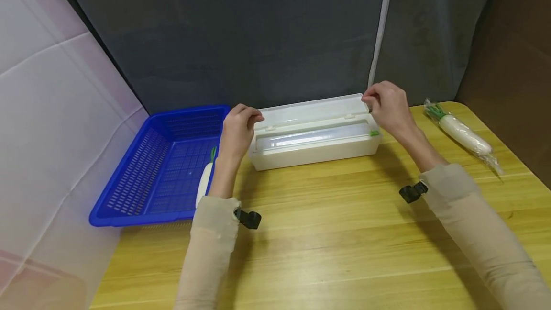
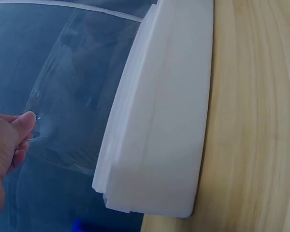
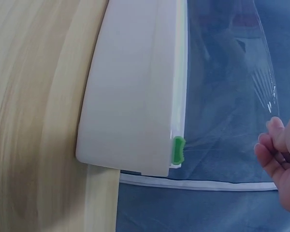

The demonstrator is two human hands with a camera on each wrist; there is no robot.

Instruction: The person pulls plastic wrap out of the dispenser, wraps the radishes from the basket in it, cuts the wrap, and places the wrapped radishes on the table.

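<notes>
A white cling film dispenser (image 1: 318,154) sits on the table with its lid (image 1: 314,109) raised and a film roll inside. My left hand (image 1: 237,130) pinches one corner of the clear cling film (image 2: 72,96) between thumb and fingers. At the other end, my right hand (image 1: 389,106) pinches the opposite corner, where the film (image 3: 232,67) wrinkles toward the fingertips. Between the hands the sheet is held up above the box, and its lower part still runs to the dispenser. A green slide cutter (image 3: 178,151) is at the box's right end.
Left of the box stands a blue plastic basket (image 1: 146,217) with a white radish (image 1: 204,183) at its right side, partly hidden by my left arm. A film-wrapped radish (image 1: 465,133) lies at the table's right. Behind is a dark grey partition (image 1: 241,32).
</notes>
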